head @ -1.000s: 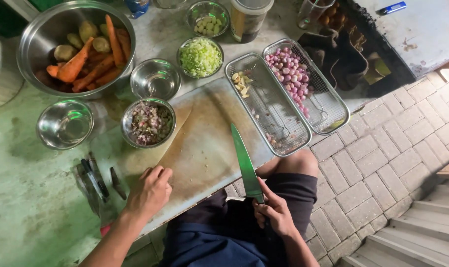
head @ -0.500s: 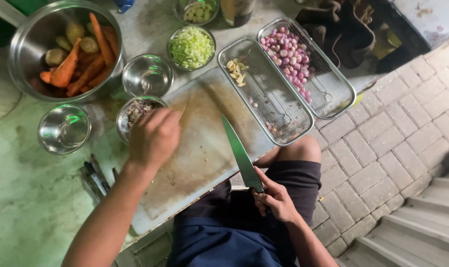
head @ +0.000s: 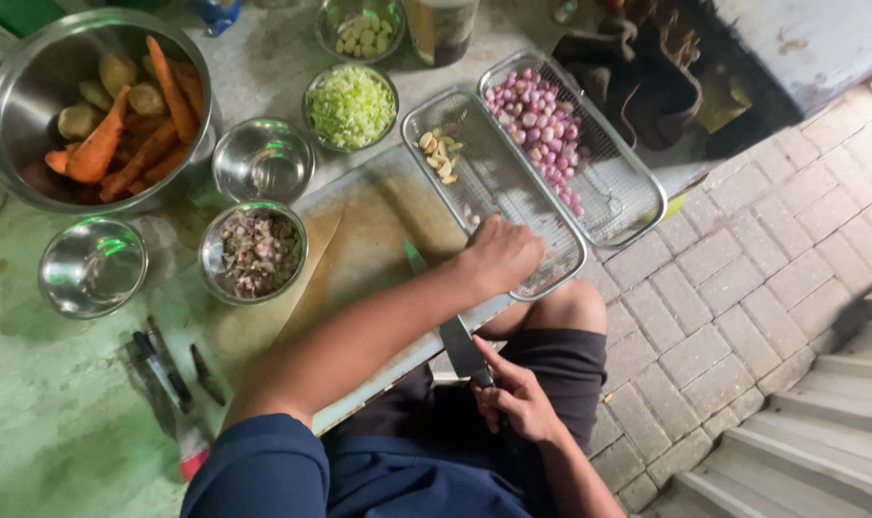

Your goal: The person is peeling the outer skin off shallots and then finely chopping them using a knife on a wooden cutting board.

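1. At the far left corner of the bench [head: 52, 451] we see one large steel bowl [head: 33, 86] holding whole carrots and potatoes, kept back from the cutting space.
2. Nearer the front edge on the left lie a few dark small tools [head: 163, 369]; we cannot count them surely.
3. We count three small steel bowls in the left half: one empty bowl [head: 93, 267], a second empty bowl [head: 261, 158] behind it, and a bowl of chopped purple bits [head: 255, 251] touching the cutting board [head: 359, 254], which seems handy for scraping cuttings across.
4. Toward the far edge sit two glass bowls: one of shredded greens [head: 352, 104], one of pale pieces [head: 361, 27].
5. Our left hand [head: 498, 254] crosses the board and rests, fingers curled down, in the near end of the near mesh tray [head: 513, 206], which holds a few peeled cloves at its far end; whether it pinches anything we cannot tell.
6. Two mesh trays lie side by side at the right edge; the far mesh tray [head: 618, 197] holds many small red shallots.
7. Our right hand [head: 522, 398] grips the handle of one knife [head: 450, 326], its blade lying over the board's front edge under the left forearm, pointed away from us.
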